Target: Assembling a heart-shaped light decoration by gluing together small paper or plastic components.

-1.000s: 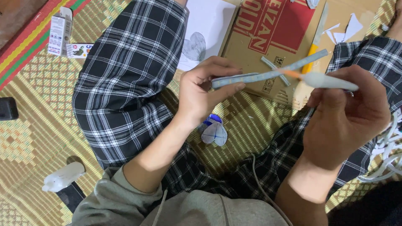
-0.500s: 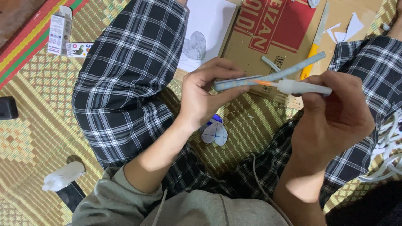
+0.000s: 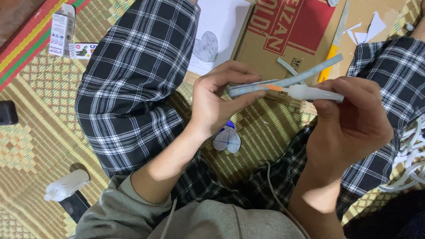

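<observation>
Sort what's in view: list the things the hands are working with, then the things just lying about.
In hand: left hand holds a blue-grey strip; right hand holds a white glue tube with its orange tip at the strip.

Lying about: cardboard sheet, small box, yellow-handled knife, paper scraps.

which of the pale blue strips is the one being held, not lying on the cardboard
The long pale blue strip, pinched in the left hand and slanting up to the right. The short strip lies loose on the cardboard box, untouched by either hand.
</observation>
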